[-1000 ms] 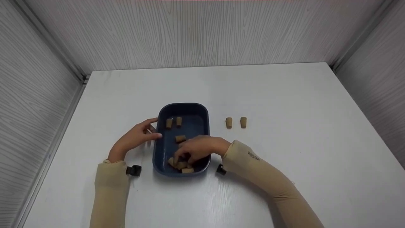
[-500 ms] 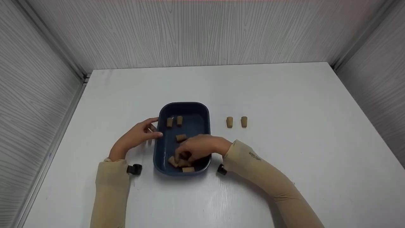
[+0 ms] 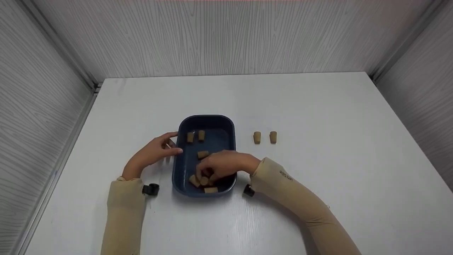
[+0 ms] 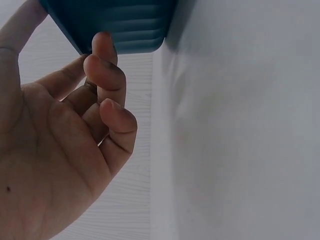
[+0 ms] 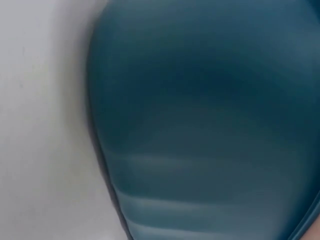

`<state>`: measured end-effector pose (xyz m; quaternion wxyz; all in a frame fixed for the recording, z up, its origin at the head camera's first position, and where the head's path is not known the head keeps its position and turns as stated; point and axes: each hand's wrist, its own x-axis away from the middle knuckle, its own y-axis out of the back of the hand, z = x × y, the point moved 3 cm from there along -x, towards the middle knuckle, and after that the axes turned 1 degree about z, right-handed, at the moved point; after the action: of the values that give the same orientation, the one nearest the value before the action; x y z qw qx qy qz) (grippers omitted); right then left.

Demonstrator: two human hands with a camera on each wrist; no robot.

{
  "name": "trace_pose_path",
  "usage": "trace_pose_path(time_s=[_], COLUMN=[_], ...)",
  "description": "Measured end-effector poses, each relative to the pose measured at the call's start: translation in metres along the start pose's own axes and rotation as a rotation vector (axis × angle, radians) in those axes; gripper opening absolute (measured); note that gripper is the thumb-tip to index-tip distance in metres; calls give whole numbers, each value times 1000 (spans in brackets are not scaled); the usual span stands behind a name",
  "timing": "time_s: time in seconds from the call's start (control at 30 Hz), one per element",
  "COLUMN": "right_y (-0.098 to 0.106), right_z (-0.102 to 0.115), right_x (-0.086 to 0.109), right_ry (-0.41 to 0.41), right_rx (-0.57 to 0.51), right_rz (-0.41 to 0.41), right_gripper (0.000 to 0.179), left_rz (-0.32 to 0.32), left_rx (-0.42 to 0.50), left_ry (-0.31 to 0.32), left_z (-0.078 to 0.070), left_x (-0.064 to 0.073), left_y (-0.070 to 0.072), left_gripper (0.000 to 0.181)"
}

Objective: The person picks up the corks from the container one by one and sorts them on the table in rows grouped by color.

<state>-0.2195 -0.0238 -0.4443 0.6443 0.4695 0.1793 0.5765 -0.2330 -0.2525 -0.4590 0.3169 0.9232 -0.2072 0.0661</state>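
Note:
A dark blue rectangular tray [image 3: 175, 170] lies on the white table, with several tan tapered corks inside. My left hand [image 3: 153, 153] is at the tray's left side, thumb tip on the rim and a finger against the wall; in the left wrist view its other fingers bend loosely beside the tray. My right hand [image 3: 224, 164] reaches into the near part of the tray. Its bent fingers pinch a cork [image 3: 204, 181], whose round end faces up. Beside it are a slanted cork [image 3: 194, 181] and a cork [image 3: 211, 190] at the near wall. The right wrist view holds mostly the tray's outer wall [image 5: 190, 130].
Two corks stand in a row toward the tray's far left, a left one [image 3: 190, 137] and a right one [image 3: 201, 135]. Another cork [image 3: 202, 154] lies mid-tray. Right of the tray, a cork [image 3: 257, 137] and a second cork [image 3: 273, 137] are on the table [image 3: 318, 141].
Under my right fingers, a cork has turned so that its round end now shows. My left hand and the tray keep their places.

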Motion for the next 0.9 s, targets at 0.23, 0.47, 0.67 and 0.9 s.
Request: trace_pose_path(time_s=[0.23, 0.47, 0.67, 0.9], right_y=[4, 13, 18, 26], right_z=[-1, -1, -1, -14], right_x=[3, 6, 14, 29], right_ry=[64, 154, 183, 138], right_rx=[-107, -243, -279, -353], right_rz=[-40, -122, -183, -275], right_gripper=[15, 19, 20, 23], left_rz=[4, -11, -7, 1], left_rx=[-6, -6, 4, 25], left_ry=[7, 3, -5, -6], left_z=[-1, -1, -1, -1], left_x=[0, 0, -1, 1], left_y=[-1, 1, 0, 0], left_gripper=[77, 77, 76, 76])
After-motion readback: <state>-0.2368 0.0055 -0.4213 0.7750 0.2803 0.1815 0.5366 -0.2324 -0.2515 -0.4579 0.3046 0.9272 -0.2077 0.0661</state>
